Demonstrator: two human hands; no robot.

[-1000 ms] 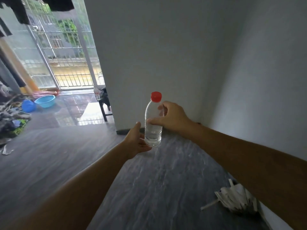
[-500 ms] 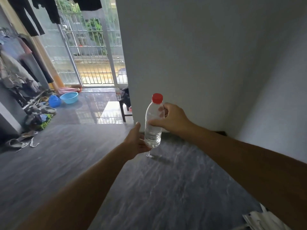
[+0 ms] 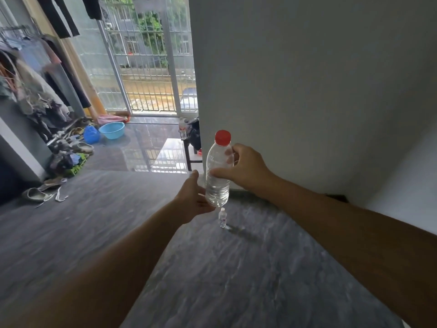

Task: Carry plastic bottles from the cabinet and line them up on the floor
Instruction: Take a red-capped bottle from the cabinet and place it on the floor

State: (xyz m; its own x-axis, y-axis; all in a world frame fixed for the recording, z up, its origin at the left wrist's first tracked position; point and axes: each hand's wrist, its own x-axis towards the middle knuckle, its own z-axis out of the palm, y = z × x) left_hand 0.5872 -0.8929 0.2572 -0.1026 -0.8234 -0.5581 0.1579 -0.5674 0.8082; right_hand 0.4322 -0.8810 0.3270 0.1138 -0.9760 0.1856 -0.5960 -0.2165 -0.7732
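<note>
A clear plastic bottle (image 3: 218, 171) with a red cap is held upright in the air in front of me. My right hand (image 3: 246, 168) grips its upper body from the right, fingers curled round it. My left hand (image 3: 192, 197) cups the bottle's base from below and the left, palm up with fingers relaxed. Beneath the held bottle, a small clear bottle (image 3: 222, 217) stands upright on the dark grey floor (image 3: 236, 268). No cabinet is in view.
A white wall (image 3: 295, 91) rises just behind the bottles. Left of it, a dark stool (image 3: 191, 150) carries another bottle and a black bag. Further left lie a blue basin (image 3: 111, 130), shoes and hanging clothes before a barred glass door.
The view has swung left and moved forward. The small bottle standing on the floor has come into sight below the held one. Both hands keep the same hold on the red-capped bottle.
</note>
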